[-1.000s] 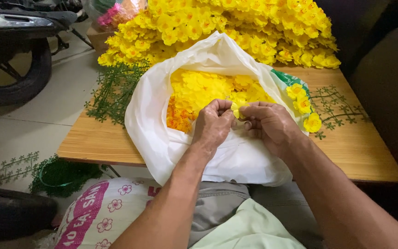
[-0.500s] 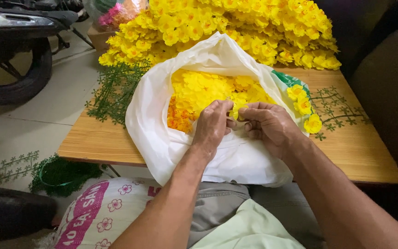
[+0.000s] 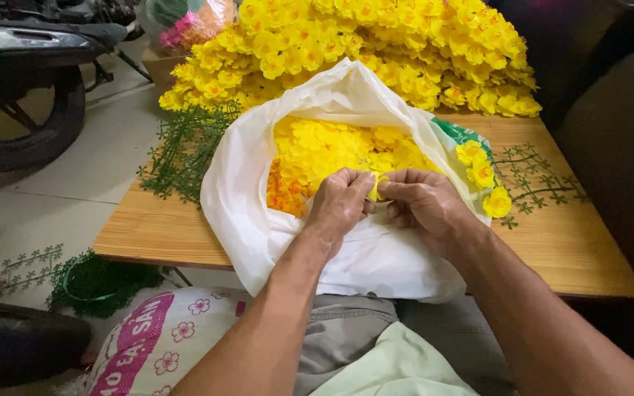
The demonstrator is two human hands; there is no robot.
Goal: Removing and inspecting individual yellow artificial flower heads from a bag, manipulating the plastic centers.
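over the open mouth of a white plastic bag (image 3: 258,213) on a low wooden table (image 3: 574,249), the left hand (image 3: 340,205) and right hand (image 3: 423,205) meet fingertip to fingertip, both pinching one small yellow fabric petal (image 3: 377,188) between them.

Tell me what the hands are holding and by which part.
Left hand and right hand pinch one small yellow flower piece between their fingertips, above the open white bag. Which part of it cannot be told.
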